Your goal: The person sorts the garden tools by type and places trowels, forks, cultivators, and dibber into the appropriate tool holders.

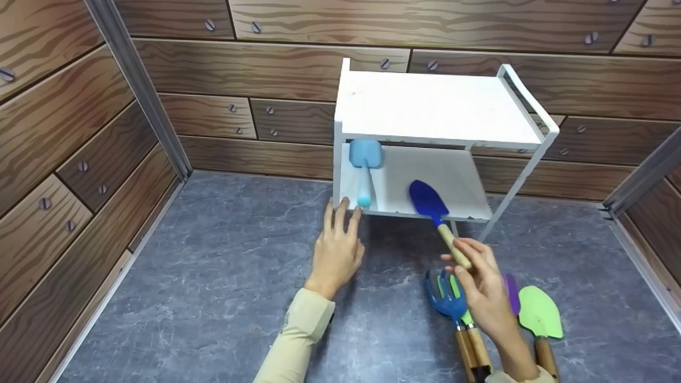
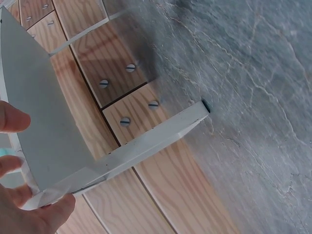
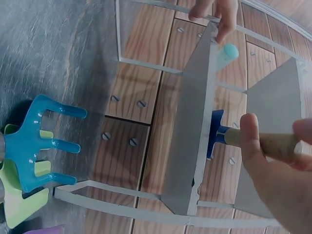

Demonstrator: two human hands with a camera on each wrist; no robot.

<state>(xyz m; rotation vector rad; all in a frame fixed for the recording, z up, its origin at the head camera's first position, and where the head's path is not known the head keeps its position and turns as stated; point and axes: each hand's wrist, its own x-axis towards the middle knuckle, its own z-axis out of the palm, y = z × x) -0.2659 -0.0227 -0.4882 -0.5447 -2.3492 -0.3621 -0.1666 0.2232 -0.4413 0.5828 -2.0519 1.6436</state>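
Note:
A white two-tier shelf rack (image 1: pixel 441 106) stands by the back wall. My left hand (image 1: pixel 338 255) grips the front left corner of its lower shelf; in the left wrist view the thumb (image 2: pixel 58 210) lies against the white frame (image 2: pixel 146 144). A light blue scoop (image 1: pixel 366 154) lies on the lower shelf beside those fingers, handle toward me. My right hand (image 1: pixel 487 287) holds a small dark blue trowel (image 1: pixel 427 199) by its wooden handle (image 3: pixel 278 145). The trowel's blade is over the front right part of the lower shelf; whether it touches cannot be told.
On the grey floor (image 1: pixel 213 298) near my right hand lie a blue hand fork (image 1: pixel 449 304), a green fork (image 3: pixel 19 195) partly under it, a light green trowel (image 1: pixel 540 314) and a purple tool (image 1: pixel 512 295). Wood-patterned walls (image 1: pixel 255 69) enclose the back and sides.

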